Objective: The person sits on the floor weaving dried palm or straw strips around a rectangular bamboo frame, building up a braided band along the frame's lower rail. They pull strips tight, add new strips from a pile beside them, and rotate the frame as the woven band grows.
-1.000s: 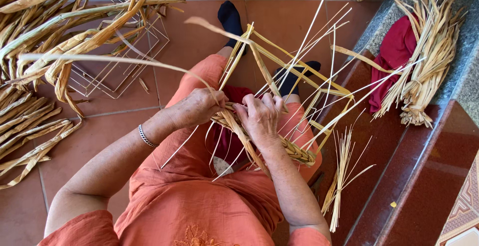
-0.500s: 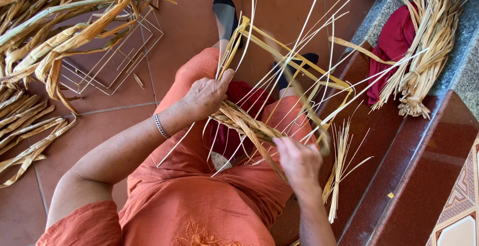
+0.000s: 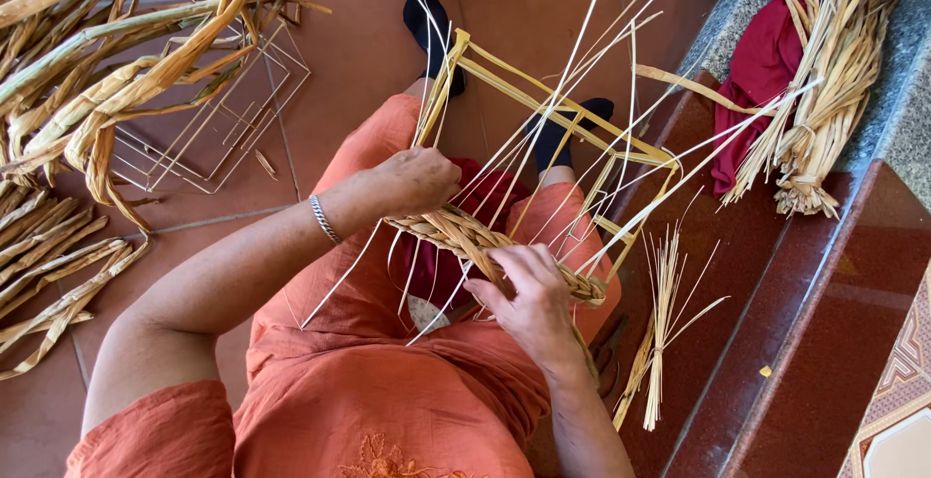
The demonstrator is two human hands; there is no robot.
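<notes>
Weaving at lap level: braided straw band (image 3: 485,245) at 12 o'clock of the torso, strung across a rectangular straw-wrapped frame (image 3: 543,110). Left hand (image 3: 412,182) fingers closed on the band's 9 o'clock end; right hand (image 3: 529,299) fingers pinched on strands toward 4 o'clock. Advisable: even tension, strands flat, upright stakes (image 3: 582,80) evenly spaced. Spare straw bundle (image 3: 659,333) at 3 o'clock.

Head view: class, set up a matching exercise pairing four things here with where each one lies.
1 braided band
2 red cloth
3 wire frames
4 loose thin straws

A on the tiled floor, upper left
B on the grey stone ledge, upper right
C across the lap, under the left hand and right hand
D on the dark red step

1-C, 2-B, 3-A, 4-D
</notes>
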